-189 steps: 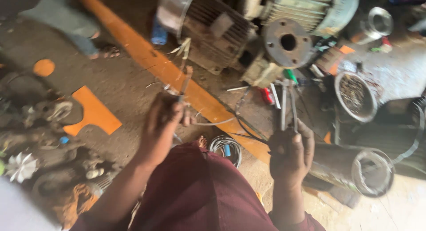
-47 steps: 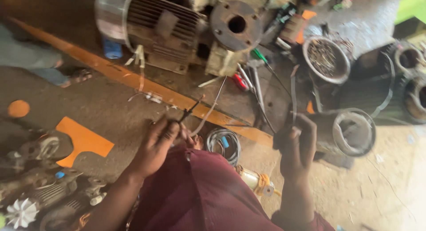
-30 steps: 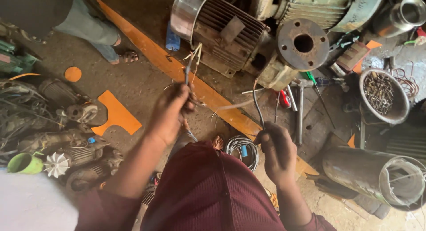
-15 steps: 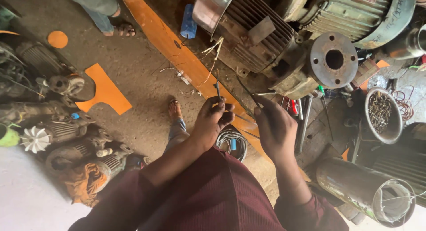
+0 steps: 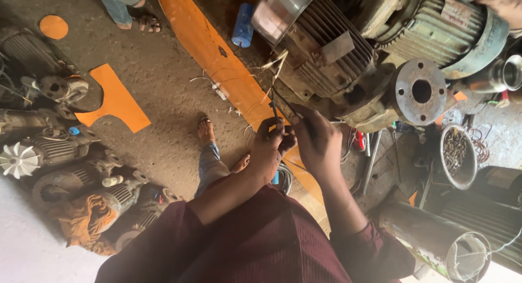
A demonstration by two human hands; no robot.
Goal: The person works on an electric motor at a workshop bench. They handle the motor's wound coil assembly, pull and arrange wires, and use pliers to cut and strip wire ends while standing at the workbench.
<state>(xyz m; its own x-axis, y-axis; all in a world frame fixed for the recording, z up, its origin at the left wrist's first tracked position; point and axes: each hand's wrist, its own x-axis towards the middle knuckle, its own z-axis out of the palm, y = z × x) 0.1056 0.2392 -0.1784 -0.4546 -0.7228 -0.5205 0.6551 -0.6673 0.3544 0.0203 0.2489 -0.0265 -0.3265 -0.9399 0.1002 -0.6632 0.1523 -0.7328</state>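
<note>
Pliers (image 5: 273,106) gripped in left hand (image 5: 270,147), right hand (image 5: 318,141) touching alongside

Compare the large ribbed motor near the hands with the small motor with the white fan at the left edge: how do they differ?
The large ribbed motor lies just beyond both hands; the small fan motor lies far to the left among other motors. The large one has loose wires leading toward the left hand and right hand; the small one shows a bare white fan. Both have finned housings and rest on the floor.

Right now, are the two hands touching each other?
Touching. The head view shows the left hand pressed against the right hand at the fingers, no gap between them, both pinching thin wires in front of the motor.
</note>
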